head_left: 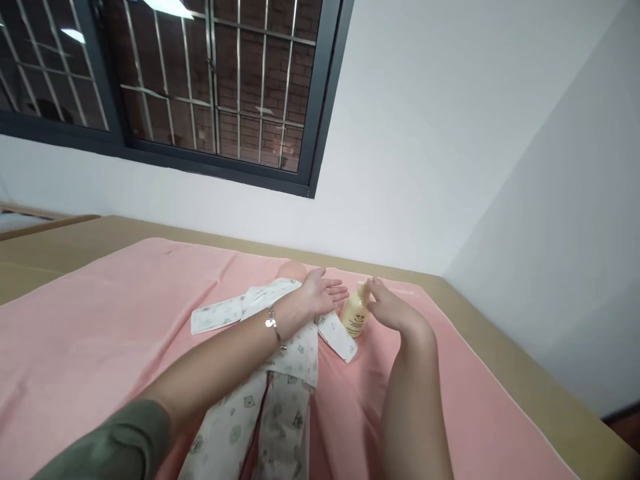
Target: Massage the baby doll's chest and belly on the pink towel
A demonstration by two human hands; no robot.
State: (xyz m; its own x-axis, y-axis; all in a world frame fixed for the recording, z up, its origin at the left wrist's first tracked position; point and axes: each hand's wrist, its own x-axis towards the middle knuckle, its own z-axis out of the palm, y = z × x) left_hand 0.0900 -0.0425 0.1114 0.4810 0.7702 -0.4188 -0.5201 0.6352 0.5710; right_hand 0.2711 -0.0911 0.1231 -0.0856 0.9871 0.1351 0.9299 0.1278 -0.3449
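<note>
Window [225, 73] at eleven o'clock, the open, empty left hand [323, 295] partly hides clothes [300, 358], while the half-bent right hand [393, 308], hold unclear, has the bottle [355, 317] at nine.

Two bare hands are showing, one left hand [324, 295] and one right hand [390, 307]. One silver chain bracelet [271, 323] and one olive-green fabric sleeve [115, 441] are appearing. One pale yellow pump bottle [355, 319] is standing. One white printed long-sleeved top [299, 357] is spreading two cloth arms [219, 314], and one pair of white printed trousers [286, 413] is showing two legs. One rounded pinkish form [291, 269], one pink cloth sheet [120, 307] and one dark-framed barred window [309, 133] are making up three single items.
</note>
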